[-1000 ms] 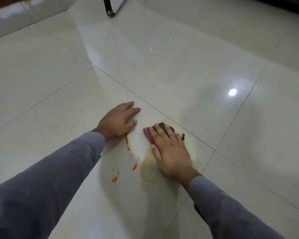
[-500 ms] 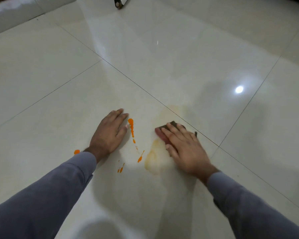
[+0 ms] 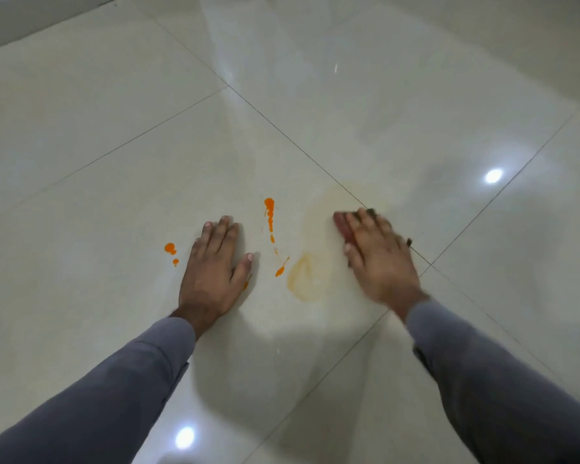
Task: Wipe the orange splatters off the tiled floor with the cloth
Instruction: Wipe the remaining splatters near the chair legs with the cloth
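Head cam: we're down on a glossy cream floor (image 3: 315,95), big tiles with thin dark grout lines crossing diagonally, and a couple of ceiling lights glaring off it. A pale wall base (image 3: 31,25) runs along the top left. Our left hand (image 3: 211,269) lies flat on the tile, fingers straight and relaxed, holding nothing. Orange splatters (image 3: 269,214) sit between our hands, with two more drops just left of the left hand. Our right hand (image 3: 379,259) is blurry, fingers straight, pressing the cloth (image 3: 344,227) onto the tile; only its reddish-brown edges peek out. A faint yellowish smear (image 3: 307,274) lies just left of that hand.
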